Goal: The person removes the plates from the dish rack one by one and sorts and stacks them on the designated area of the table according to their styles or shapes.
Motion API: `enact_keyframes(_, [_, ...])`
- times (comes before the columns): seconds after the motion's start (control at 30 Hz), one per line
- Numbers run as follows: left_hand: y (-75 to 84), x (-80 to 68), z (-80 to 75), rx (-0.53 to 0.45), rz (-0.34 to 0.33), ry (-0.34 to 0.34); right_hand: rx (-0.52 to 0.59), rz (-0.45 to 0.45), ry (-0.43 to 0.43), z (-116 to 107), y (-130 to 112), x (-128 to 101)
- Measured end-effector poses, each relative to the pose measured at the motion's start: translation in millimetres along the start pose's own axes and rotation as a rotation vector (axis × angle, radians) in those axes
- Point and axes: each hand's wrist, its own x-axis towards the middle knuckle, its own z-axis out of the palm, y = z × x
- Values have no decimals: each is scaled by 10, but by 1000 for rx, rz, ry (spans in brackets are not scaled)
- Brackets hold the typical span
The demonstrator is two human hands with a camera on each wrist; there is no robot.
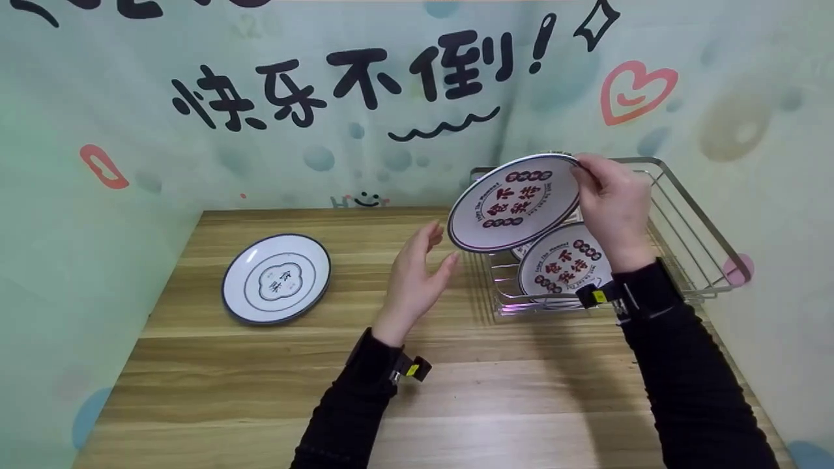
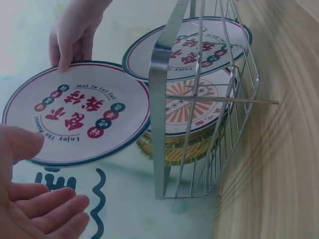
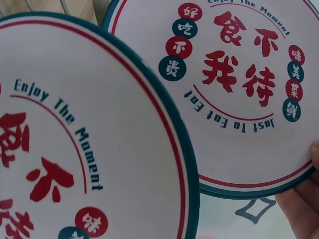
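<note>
Wire dish rack (image 1: pixel 690 215) at table's 3 o'clock. Lifted plate (image 1: pixel 515 202) held above its front, tilted; likely rigid, glossy, slippery, breakable. Right hand (image 1: pixel 612 202) pinches rim at 2 o'clock. Left hand (image 1: pixel 417 273) spread, empty, near the plate's 8 o'clock edge: best second hold.

The head camera looks forward and down over a wooden table (image 1: pixel 260 384) toward a printed backdrop, taking in both arms. The left wrist camera looks from low beside the left palm across to a wire rack (image 2: pixel 199 99). The right wrist camera sits very close to a lifted plate (image 3: pixel 239 89), which appears in all three views.
</note>
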Motion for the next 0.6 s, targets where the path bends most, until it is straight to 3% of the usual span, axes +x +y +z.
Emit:
enact_keyframes(0.23, [52, 42, 5, -17, 97, 95, 13, -30, -20, 8, -110, 4])
enact_keyframes(0.47, [57, 36, 11, -48, 139, 189, 34, -41, -33, 37, -185, 3])
enact_keyframes(0.6, [47, 29, 7, -5, 176, 254, 37, -42, -42, 47, -203, -3])
